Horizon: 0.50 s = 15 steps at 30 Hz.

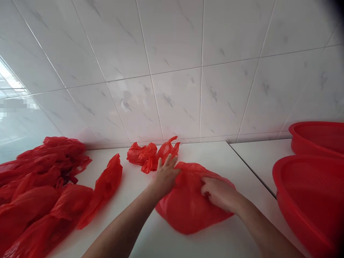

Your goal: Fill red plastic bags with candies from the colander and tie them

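A thin red plastic bag (190, 211) lies spread and slightly rumpled on a white table (150, 236), just below the middle of the view. Both bare hands reach in over it; clock hours below are counted around this bag, with 12 o'clock pointing away from the person.

The left hand (165, 175) is at the bag's 10 o'clock edge, palm down, with its fingers spread. The right hand (219, 193) is over the bag toward 3 o'clock, fingers curled inward; whether it pinches the plastic cannot be told.

At 11 o'clock, near the left hand, sit crumpled red bags (142, 156). At 9 o'clock lies a long, loosely folded red bag (107, 184), and beyond it a large heap of red bags (34, 193). A red basket (279, 179) with a perforated wall stands at 3 o'clock, a second red container (298, 144) at 2. A dark seam (252, 171) crosses the tabletop at 2 o'clock. At 12 rises a wall of marbled tiles (177, 93).
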Motion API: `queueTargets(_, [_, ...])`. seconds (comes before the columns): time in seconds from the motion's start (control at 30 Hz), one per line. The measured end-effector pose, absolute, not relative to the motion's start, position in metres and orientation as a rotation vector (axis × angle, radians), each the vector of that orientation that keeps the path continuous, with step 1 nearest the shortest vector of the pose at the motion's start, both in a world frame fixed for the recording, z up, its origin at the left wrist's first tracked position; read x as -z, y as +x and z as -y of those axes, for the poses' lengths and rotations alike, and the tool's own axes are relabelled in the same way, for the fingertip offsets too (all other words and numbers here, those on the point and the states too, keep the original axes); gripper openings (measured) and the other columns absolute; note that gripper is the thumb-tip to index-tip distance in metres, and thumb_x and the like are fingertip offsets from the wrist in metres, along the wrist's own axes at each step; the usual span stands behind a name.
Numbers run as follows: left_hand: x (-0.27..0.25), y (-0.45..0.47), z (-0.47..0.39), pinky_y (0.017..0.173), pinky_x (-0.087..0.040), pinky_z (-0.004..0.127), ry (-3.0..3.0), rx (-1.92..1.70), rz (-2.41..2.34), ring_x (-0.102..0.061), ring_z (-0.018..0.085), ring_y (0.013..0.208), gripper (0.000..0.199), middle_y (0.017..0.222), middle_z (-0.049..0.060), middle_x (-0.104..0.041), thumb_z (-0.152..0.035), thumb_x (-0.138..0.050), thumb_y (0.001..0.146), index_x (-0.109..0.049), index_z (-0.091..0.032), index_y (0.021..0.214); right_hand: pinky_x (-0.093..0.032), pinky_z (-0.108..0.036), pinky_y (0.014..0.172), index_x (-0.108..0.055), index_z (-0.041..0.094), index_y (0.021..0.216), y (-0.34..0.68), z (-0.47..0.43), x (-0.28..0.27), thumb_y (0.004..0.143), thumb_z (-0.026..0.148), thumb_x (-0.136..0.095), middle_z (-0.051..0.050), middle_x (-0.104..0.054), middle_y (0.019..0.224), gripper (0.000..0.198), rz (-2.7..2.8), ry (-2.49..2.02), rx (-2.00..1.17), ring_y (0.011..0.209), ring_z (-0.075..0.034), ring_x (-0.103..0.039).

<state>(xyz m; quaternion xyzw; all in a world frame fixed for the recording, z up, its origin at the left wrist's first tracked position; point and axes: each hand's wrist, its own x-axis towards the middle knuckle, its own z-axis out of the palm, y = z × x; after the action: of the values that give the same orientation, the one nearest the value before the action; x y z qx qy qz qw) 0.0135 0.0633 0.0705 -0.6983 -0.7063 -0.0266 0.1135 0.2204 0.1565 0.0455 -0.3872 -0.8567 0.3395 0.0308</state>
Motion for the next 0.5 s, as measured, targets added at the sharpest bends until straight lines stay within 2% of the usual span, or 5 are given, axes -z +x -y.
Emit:
queueTargets(0.07, [-0.065, -0.005, -0.071, 0.102, -0.026, 0.065, -1.878, 0.107, 2.147, -0.025, 0.038, 0.138, 0.041, 0.148, 0.011, -0.037, -0.004, -0.058, 0.069, -0.064, -0.025, 0.105, -0.029, -0.023, 0.048, -0.055, 0.022, 0.070, 0.230, -0.160, -0.041, 0.068, 0.015, -0.049, 0.000, -0.056, 0.076, 0.010, 2.544, -1.194, -1.175, 0.058, -0.013, -0.046])
queueTargets(0.17, [-0.065, -0.019, -0.069, 0.095, -0.040, 0.052, -1.911, 0.280, 2.225, -0.040, 0.034, 0.129, 0.041, 0.138, 0.011, -0.049, -0.006, -0.051, 0.073, -0.062, -0.025, 0.107, -0.029, -0.023, 0.046, -0.054, 0.023, 0.072, 0.241, -0.163, -0.039, 0.072, 0.012, -0.041, 0.000, -0.056, 0.075, 0.016, 2.465, -1.086, -1.248, 0.056, -0.013, -0.046])
queueTargets(0.27, [-0.069, -0.016, -0.059, 0.076, -0.047, 0.036, -2.026, 0.646, 2.343, -0.059, 0.026, 0.102, 0.031, 0.118, 0.007, -0.061, -0.012, -0.044, 0.078, -0.062, -0.025, 0.099, -0.034, -0.023, 0.049, -0.055, 0.024, 0.076, 0.243, -0.161, -0.048, 0.072, 0.006, -0.036, 0.002, -0.060, 0.081, 0.027, 2.472, -1.011, -1.071, 0.062, -0.013, -0.052])
queueTargets(0.33, [-0.071, -0.010, -0.051, 0.066, -0.045, 0.032, -1.981, 0.939, 2.459, -0.061, 0.022, 0.084, 0.027, 0.102, 0.005, -0.066, -0.015, -0.042, 0.078, -0.062, -0.024, 0.093, -0.039, -0.023, 0.054, -0.057, 0.026, 0.083, 0.238, -0.158, -0.057, 0.074, 0.005, -0.036, 0.003, -0.063, 0.087, 0.031, 2.470, -1.024, -0.888, 0.070, -0.014, -0.057])
queueTargets(0.5, [-0.073, 0.000, -0.040, 0.061, -0.045, 0.028, -1.924, 1.469, 2.714, -0.059, 0.018, 0.072, 0.024, 0.083, 0.002, -0.065, -0.021, -0.050, 0.076, -0.063, -0.023, 0.096, -0.047, -0.032, 0.081, -0.053, 0.024, 0.121, 0.219, -0.150, -0.053, 0.089, 0.025, -0.046, -0.007, -0.058, 0.120, 0.033, 2.421, -0.936, -0.656, 0.107, -0.021, -0.056])
